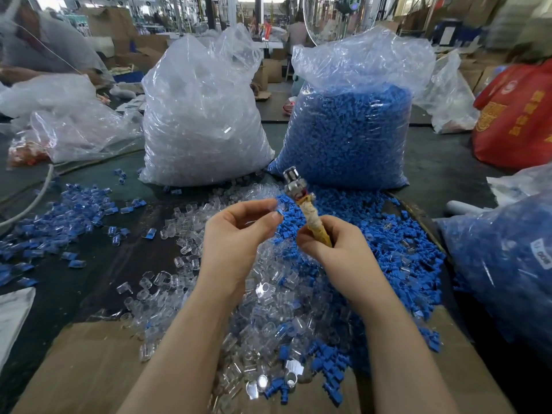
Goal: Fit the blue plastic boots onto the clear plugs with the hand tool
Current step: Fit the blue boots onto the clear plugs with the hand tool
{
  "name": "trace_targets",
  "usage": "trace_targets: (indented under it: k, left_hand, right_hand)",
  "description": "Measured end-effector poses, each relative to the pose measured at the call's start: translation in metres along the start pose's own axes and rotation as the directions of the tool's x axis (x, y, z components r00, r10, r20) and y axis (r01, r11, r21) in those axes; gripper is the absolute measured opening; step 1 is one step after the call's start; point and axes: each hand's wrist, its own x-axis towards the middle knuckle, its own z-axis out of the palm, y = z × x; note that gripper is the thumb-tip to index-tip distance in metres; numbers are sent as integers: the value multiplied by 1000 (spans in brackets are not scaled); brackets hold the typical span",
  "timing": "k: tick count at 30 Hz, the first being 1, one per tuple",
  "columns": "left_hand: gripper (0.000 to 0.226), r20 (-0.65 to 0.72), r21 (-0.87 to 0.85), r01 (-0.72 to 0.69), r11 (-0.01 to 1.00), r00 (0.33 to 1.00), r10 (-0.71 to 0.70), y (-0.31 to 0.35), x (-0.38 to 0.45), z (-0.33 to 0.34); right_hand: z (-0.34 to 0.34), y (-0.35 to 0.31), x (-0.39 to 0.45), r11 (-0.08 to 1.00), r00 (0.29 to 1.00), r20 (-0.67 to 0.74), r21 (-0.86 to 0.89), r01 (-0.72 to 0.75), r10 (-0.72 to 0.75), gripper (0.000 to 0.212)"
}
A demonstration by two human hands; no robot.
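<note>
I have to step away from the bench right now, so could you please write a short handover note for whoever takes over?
Left hand: fingertips pinch a small clear plug, raised above the piles.
Right hand: grips the hand tool by its wrapped handle, metal head pointing up and away.
Supplies: loose clear plugs lie centre-left, loose blue boots centre-right; a full bag of clear plugs and a bag of blue boots stand behind.
Done: fitted pieces are scattered on the left of the table.
Left: both loose piles and both bags. Whether a boot is already on the tool cannot be told.
</note>
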Motion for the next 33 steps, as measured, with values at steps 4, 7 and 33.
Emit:
trace_targets:
  k: [4,7,33]
  left_hand:
    - [18,25,121,-46,992,999,43,0,-3,4]
    - [18,32,144,-62,988,998,58,-1,-4,8]
    - [17,7,22,-33,999,999,33,-3,-5,8]
  right_hand:
    - [9,-5,0,993,986,-125,44,113,-107,20]
    - [12,-8,-1,986,975,-158,36,162,-154,20]
    - [1,-6,-1,993,997,-51,103,54,-49,12]
